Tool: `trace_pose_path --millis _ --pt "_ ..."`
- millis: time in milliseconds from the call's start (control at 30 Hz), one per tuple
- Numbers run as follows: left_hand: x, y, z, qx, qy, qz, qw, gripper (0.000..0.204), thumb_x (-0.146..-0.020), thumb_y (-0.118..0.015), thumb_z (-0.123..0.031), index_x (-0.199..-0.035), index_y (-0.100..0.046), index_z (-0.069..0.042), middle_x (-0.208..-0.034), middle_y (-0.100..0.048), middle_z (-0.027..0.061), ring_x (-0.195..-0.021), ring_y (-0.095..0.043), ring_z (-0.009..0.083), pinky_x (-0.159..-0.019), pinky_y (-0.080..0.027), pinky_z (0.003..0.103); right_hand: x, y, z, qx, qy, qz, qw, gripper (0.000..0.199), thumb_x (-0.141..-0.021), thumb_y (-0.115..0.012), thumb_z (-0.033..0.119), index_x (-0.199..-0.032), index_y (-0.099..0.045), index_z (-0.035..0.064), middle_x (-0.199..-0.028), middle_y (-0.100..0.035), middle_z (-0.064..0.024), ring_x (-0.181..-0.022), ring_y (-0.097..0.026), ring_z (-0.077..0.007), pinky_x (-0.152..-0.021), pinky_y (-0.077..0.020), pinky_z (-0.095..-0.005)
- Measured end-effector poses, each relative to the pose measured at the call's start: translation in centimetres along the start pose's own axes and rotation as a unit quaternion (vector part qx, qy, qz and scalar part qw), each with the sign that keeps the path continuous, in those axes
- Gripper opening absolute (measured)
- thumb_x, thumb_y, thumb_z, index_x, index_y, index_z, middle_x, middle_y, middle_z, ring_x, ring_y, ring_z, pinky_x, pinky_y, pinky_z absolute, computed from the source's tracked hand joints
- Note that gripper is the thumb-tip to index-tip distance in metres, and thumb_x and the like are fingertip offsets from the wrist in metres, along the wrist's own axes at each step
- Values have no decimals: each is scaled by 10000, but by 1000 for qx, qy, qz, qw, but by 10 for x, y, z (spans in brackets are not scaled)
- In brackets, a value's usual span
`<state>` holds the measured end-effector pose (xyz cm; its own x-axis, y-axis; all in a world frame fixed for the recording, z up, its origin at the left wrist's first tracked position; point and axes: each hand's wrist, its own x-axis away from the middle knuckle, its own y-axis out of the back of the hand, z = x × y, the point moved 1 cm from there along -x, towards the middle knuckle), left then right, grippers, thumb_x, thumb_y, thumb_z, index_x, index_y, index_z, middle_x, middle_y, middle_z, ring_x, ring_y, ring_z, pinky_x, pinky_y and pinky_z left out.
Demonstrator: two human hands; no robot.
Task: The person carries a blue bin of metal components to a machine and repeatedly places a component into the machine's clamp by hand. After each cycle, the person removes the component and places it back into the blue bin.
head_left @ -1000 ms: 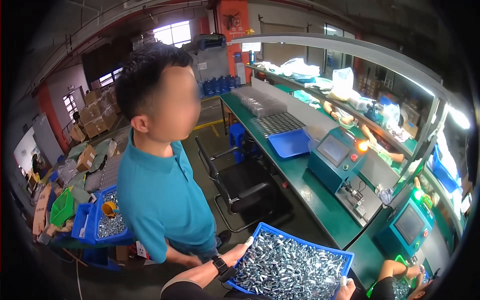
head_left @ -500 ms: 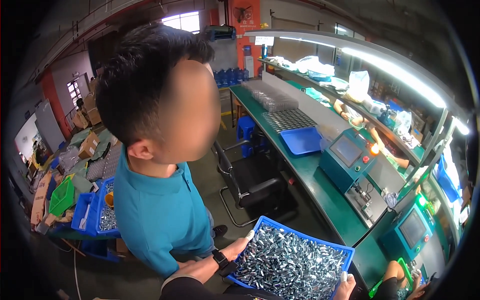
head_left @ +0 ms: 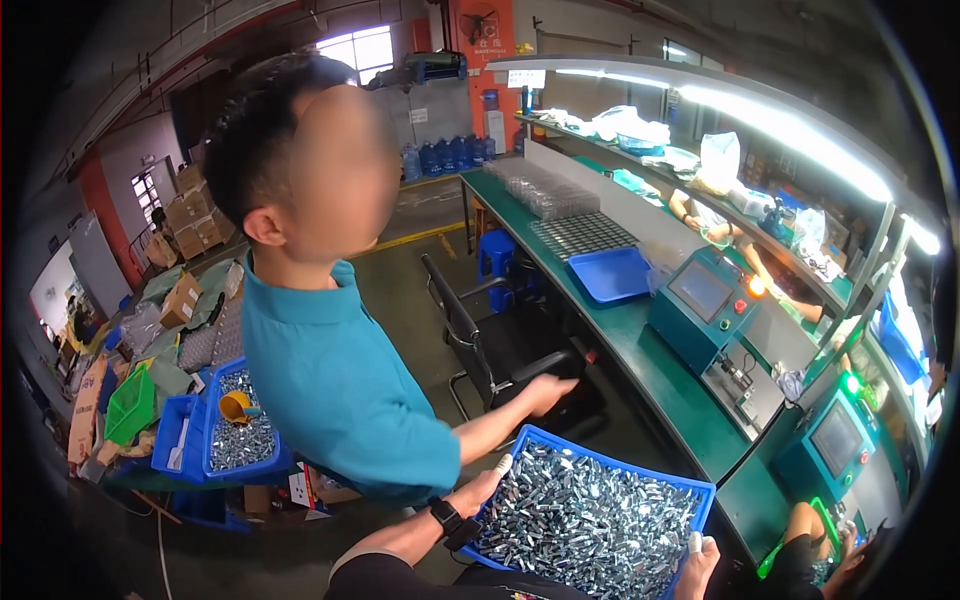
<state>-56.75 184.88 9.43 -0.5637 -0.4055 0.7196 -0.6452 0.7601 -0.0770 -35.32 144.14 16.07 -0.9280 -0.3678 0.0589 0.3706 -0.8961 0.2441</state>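
Beside you, the co-worker in the teal polo shirt (head_left: pixel 335 370) has brought a forearm up since half a second ago: the co-worker's hand (head_left: pixel 550 396), low at their side then, now reaches out past the far left corner of your tray. Your blue tray (head_left: pixel 700 487) is held in front of you, off the green bench (head_left: pixel 690 430) and heaped with small shiny metal pieces (head_left: pixel 590 520). Your left hand (head_left: pixel 478 494) pinches its left side, the white-covered thumb over the rim; your right hand (head_left: pixel 699 565) clasps the right side, its lower part cut off by the picture's edge. Your fingers under the tray are hidden. Beyond it stands a black armchair (head_left: pixel 448 305). On the bench lie a shallow blue tray (head_left: pixel 608 277) and, nearer you, a teal machine (head_left: pixel 703 305) with a screen. Behind the co-worker, a blue bin (head_left: pixel 268 462) holds similar pieces and a yellow scoop (head_left: pixel 236 406).
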Motion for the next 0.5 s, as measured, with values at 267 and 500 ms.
trace_pose_path --millis 267,500 --pt "3 -14 -36 87 57 59 993 602 -1001 -420 -601 -1145 -661 -69 -1062 -704 59 -905 -651 158 -835 -535 335 -23 -7 -30 -32 -74 -84 993 290 -946 -611 88 -698 -461 83 -677 -398 76 -675 -336 -34 -560 -296 -262" --pt "9 -24 -62 33 39 -3 999 607 -995 -400 -631 -997 -694 -101 -839 -675 17 -721 -616 126 -677 -516 293 1 -24 -15 -129 -201 -123 963 279 -951 -647 120 -712 -512 71 -681 -433 86 -661 -349 -22 -552 -302 -242"
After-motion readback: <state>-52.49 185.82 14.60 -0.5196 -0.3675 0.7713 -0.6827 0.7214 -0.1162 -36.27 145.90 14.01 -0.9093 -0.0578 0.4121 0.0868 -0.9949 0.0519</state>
